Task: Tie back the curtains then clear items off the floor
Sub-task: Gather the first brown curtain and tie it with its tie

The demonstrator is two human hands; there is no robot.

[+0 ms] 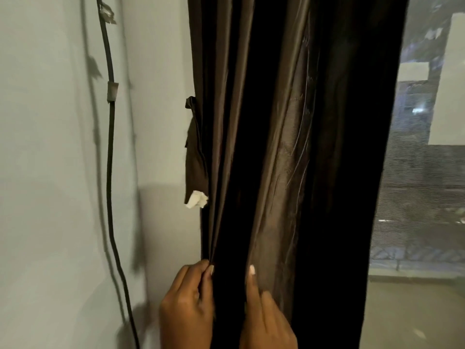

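A dark brown curtain (pixel 276 137) hangs bunched in long folds from the top of the view to the bottom. At its left edge dangles a matching fabric tie-back strap (pixel 195 152) with a white tip (pixel 196 199). My left hand (pixel 187 306) pinches the curtain's left edge low down, fingers curled round the fold. My right hand (pixel 264 316) rests on the curtain's front beside it, one finger stretched upward along a fold; whether its other fingers grip cloth is hidden.
A black cable (pixel 109 172) runs down the pale wall (pixel 50 172) on the left, taped in two spots. To the right of the curtain a meshed window (pixel 422 172) looks out on buildings, with a light sill or floor below.
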